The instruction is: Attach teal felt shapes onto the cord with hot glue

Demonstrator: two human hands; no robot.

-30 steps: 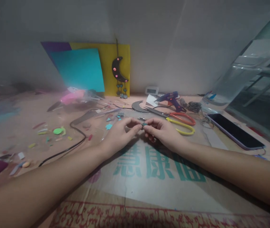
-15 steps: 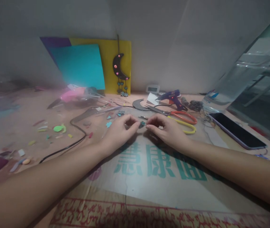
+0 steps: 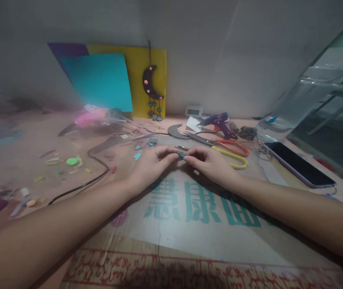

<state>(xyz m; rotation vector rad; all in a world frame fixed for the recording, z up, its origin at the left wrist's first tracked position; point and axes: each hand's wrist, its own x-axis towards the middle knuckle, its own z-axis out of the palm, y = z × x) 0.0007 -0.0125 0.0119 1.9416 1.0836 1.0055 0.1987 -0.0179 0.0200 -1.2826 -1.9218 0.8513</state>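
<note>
Both hands meet over the printed sheet, pinching one small teal piece point(image 3: 181, 155) between their fingertips; its exact shape is mostly covered. My left hand point(image 3: 155, 164) grips it from the left with thumb and forefinger. From the right, my right hand point(image 3: 209, 161) closes thumb and forefinger on it. Left of my left hand lie small light-blue cutouts point(image 3: 137, 155). Scissors point(image 3: 230, 152) with orange and yellow handles rest just beyond my right hand. A grey crescent cutout point(image 3: 175, 131) lies behind the fingers.
A dark moon hanging point(image 3: 151, 82) leans with coloured sheets point(image 3: 99, 82) against the wall. At the back are a purple glue gun point(image 3: 219, 122) and a small digital display point(image 3: 193, 111). A phone point(image 3: 299, 164) lies right. A black cord point(image 3: 84, 185) and scraps spread left.
My right fingertips have come closer to the left ones and now press on the teal piece. The view has shifted slightly; the other things stay in place.
</note>
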